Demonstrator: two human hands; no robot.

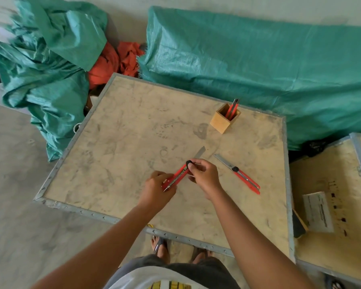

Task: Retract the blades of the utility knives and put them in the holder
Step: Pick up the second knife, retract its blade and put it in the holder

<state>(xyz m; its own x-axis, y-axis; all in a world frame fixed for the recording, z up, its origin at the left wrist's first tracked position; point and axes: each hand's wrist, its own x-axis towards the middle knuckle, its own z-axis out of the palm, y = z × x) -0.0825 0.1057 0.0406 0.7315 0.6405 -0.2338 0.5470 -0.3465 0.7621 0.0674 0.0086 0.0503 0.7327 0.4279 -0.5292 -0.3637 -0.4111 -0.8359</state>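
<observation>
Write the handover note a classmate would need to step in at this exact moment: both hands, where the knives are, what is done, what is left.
Left hand grips the red handle of the held knife; right hand pinches its black slider, blade still out.
Second knife lies on the board to the right, blade extended.
Wooden holder at the far right already has at least one knife in it.
Left: retract the held blade, put it in the holder, then the same for the second knife.
</observation>
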